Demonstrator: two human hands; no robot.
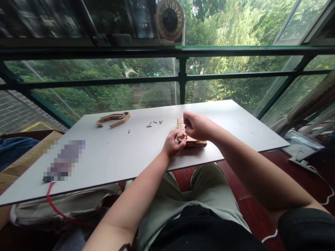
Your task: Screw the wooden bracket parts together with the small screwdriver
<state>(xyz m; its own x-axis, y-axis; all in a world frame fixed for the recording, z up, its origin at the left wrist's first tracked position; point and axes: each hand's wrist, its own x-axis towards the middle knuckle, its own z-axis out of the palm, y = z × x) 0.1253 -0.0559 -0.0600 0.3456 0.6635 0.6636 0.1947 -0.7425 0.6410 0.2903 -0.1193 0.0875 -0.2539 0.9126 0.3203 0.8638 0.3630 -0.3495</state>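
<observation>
At 12 o'clock from where we sit, close to the near edge of the white table (222,122), lies the wood block (199,143), and both our hands are working over it. Our left hand (173,143) reaches in from the 7 o'clock side of the block, its thumb and fingers pinching a pale curl (179,135) at the block's left end. Our right hand (196,126) comes from the 4 o'clock side and is closed in a fist around a dark handle (188,122), held above the block. Just below that fist, next to our left fingertips, a small metal tip (186,137) shows; it is too small for us to tell whether it belongs to a screw or a tool.

Toward 11 o'clock, a few loose screws (155,122) lie scattered on the table, with one more screw (128,131) apart from them, farther left. Toward 10 o'clock, near the far edge, rests a bent tan band (119,120) with holes along it. Between 9 and 10 o'clock sits a blurred-out object (65,160), with a red cord (52,200) running from its near end down past the table's edge.
</observation>
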